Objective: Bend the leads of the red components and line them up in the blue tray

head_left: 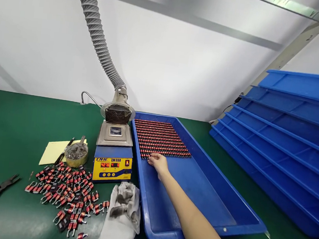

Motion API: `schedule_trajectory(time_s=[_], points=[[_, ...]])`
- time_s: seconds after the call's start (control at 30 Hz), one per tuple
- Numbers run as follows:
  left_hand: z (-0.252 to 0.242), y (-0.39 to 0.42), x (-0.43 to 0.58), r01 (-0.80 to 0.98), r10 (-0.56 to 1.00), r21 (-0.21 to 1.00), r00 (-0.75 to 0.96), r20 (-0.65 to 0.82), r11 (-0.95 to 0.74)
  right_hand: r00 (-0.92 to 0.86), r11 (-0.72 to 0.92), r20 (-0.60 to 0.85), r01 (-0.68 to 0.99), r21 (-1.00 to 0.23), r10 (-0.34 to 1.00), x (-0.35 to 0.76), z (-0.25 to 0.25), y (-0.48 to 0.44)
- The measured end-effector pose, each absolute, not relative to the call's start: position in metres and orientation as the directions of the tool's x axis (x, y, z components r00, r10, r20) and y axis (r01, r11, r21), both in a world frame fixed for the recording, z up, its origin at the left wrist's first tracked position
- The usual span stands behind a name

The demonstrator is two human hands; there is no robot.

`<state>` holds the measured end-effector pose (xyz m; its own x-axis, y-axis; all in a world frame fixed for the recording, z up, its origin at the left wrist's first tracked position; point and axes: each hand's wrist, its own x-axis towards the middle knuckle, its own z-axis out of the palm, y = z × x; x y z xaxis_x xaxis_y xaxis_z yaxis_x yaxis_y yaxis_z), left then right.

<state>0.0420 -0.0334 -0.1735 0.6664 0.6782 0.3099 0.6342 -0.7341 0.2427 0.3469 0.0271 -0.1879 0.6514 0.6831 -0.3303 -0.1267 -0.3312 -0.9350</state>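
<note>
Fingers bent, the bare right hand (158,162) reaches in from the near right to the near left corner of neat, tight rows of small red-and-black wire-wound coils (160,138); whether its fingertips are pinched together on a coil or slightly apart, I cannot tell. These rows lie in the far left part of a long, shallow blue plastic tray (198,184), which stands slightly askew on a smooth dark-green tabletop (10,130).

Just left of the tray is a boxy blue-and-yellow heating unit (113,151) marked CM 558, with glowing red digits and a metal top plate. Above its far edge hangs a grey corrugated exhaust hose (97,29) ending in a round hood, with a thin bent metal rod (87,93) to the left.

Nearer and left, a loose heap of similar red coils with silvery metal legs (69,190) spreads over the green surface. At its far edge stand a round tin of grey scraps (76,162) and a pale-yellow sheet of paper (52,150); at the near left lie red-handled metal pliers (6,184). A smudged white cloth (121,222) lies between heap and tray.

Behind rises a white wall (182,61) crossed by grey bands; at the right, blue plastic trays (288,137) are stacked.
</note>
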Motion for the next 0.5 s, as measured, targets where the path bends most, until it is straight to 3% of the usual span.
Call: schedule_trajectory(time_s=[0.27,0.5], points=[[-0.205,-0.038,0.043,0.651,0.689,0.232,0.651,0.318,-0.723,0.643,-0.378,-0.325,-0.059,-0.924,0.694,0.346,-0.182,0.025],[-0.204,-0.058,-0.025,0.693,0.73,0.238,0.61,0.308,-0.68,0.671,-0.467,-0.226,0.202,-0.861,0.706,0.358,-0.173,0.021]])
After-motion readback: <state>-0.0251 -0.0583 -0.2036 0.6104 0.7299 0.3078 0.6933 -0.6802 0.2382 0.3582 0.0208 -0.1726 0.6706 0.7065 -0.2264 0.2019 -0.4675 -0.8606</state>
